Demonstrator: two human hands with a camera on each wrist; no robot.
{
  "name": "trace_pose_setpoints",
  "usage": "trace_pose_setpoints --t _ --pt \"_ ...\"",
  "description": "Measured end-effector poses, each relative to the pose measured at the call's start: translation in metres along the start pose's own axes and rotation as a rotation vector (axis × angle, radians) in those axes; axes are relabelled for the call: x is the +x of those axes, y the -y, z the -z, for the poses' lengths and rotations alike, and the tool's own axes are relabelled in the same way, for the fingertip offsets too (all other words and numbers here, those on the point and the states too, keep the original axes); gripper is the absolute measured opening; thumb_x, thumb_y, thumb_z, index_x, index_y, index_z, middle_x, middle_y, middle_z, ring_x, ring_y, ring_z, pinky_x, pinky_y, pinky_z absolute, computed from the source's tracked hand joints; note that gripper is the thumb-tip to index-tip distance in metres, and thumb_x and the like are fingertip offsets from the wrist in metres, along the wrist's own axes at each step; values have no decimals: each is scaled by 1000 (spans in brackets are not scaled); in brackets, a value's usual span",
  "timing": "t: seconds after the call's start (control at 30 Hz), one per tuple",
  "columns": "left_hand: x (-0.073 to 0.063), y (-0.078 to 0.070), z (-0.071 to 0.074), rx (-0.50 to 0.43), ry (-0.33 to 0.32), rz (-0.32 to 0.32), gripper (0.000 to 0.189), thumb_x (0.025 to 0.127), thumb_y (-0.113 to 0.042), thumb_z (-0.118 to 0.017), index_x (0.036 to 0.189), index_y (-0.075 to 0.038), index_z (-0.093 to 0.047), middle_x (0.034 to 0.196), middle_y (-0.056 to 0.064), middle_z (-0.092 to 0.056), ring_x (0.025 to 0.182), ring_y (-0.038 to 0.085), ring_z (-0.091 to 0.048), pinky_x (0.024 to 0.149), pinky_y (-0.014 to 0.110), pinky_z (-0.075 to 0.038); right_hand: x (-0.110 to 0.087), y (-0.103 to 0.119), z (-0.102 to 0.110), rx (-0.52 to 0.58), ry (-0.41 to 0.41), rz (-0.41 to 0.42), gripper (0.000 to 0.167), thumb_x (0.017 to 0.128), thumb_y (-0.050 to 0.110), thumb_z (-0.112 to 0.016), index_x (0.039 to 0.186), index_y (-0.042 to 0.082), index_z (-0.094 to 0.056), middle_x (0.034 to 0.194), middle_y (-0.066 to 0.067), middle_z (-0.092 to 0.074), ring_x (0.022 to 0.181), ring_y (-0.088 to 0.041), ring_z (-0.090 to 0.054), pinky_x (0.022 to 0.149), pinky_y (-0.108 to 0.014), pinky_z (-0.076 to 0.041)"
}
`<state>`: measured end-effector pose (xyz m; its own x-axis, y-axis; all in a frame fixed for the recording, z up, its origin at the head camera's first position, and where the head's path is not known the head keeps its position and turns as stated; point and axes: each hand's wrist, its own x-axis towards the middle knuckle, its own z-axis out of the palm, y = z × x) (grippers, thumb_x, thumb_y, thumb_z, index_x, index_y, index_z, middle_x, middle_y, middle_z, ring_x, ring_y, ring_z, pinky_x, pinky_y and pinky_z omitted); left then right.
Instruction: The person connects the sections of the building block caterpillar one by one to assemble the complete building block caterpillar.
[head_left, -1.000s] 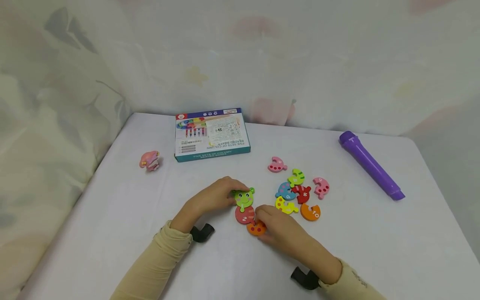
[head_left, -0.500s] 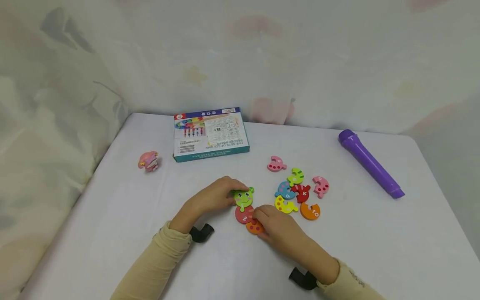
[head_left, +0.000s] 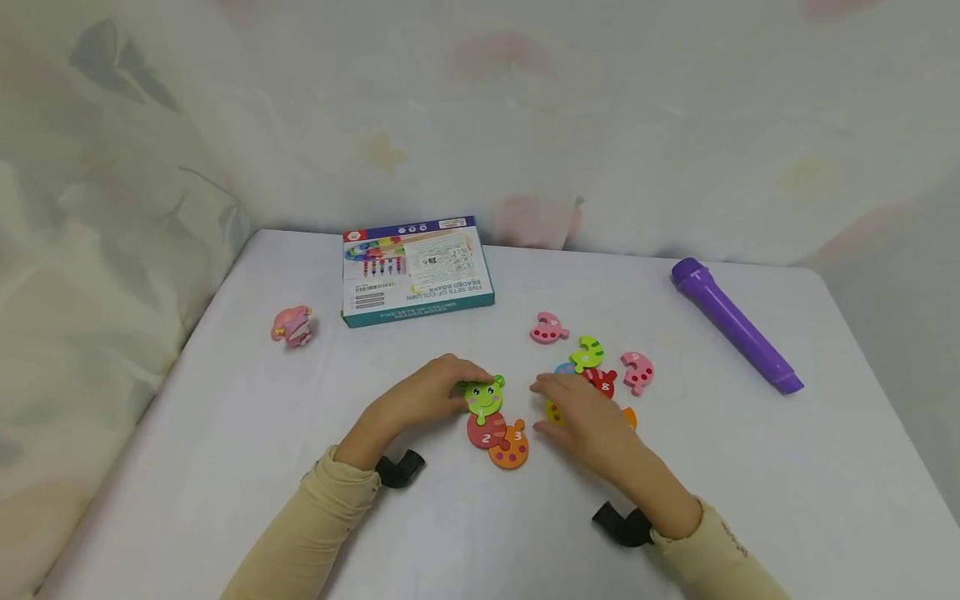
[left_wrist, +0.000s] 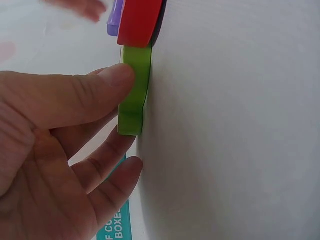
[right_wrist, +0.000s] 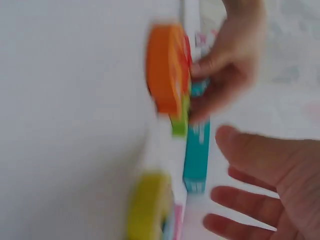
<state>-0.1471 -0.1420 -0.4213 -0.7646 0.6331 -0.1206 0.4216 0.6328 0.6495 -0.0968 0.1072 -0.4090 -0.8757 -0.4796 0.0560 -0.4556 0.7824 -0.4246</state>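
Note:
My left hand (head_left: 427, 393) pinches the green smiling head piece (head_left: 483, 401) of a caterpillar puzzle at its left side; the left wrist view shows the thumb on the edge of the green piece (left_wrist: 134, 90). Joined below the head is a red piece (head_left: 483, 432) marked 2. An orange piece (head_left: 508, 454) marked 3 fits against the red one at lower right. My right hand (head_left: 592, 421) holds nothing, its fingers spread apart over the loose pieces. It partly covers a yellow piece (head_left: 553, 412), a blue piece (head_left: 564, 367) and an orange piece (head_left: 632, 417).
Near the right hand lie a red piece (head_left: 602, 382), a green piece (head_left: 589, 352) and pink pieces, one at the back (head_left: 548, 330). A flat bead-set box (head_left: 420, 275) is at the back, a pink figurine (head_left: 292, 326) to the left, a purple toy microphone (head_left: 735, 325) to the right.
My right hand has let go of the orange 3 piece and moved right, over the loose pieces. That piece now shows fully beside the red one. The left hand keeps its hold.

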Motion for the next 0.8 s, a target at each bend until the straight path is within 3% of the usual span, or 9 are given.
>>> trace_pose_setpoints --t 0.2,0.3,0.4,0.53,0.8 --pt "0 2 0 -17 4 14 41 81 -2 -67 119 -14 -63 119 -3 -61 106 13 -50 92 31 -41 45 -28 26 -34 -72 -93 49 80 21 -72 123 6 -54 127 -12 -52 116 -29 -47 94 -45 -42" --pt "1 3 -1 -14 7 14 41 81 -3 -67 120 -16 -63 119 -4 -61 107 12 -49 93 30 -41 68 -37 30 -113 -15 -137 56 79 25 -74 126 6 -53 127 -14 -52 114 -31 -47 91 -46 -44" --pt "1 4 -2 -9 7 4 41 82 -3 -67 120 -16 -63 119 -4 -61 107 12 -50 92 30 -41 85 -43 28 -186 92 -180 63 77 32 -74 129 5 -52 125 -15 -53 111 -32 -47 90 -47 -44" --pt "1 5 -2 2 -1 -9 41 81 -1 -66 120 -15 -63 119 -4 -61 107 12 -50 92 30 -41 98 -46 19 -255 171 -231 66 77 39 -73 128 4 -51 121 -15 -54 104 -31 -48 86 -46 -44" --pt "0 5 -2 -1 -2 -1 41 81 -1 -66 120 -16 -63 119 -4 -61 107 12 -50 92 30 -41 106 -48 14 -215 131 -232 59 78 39 -71 122 4 -52 111 -13 -56 94 -29 -50 81 -45 -45"
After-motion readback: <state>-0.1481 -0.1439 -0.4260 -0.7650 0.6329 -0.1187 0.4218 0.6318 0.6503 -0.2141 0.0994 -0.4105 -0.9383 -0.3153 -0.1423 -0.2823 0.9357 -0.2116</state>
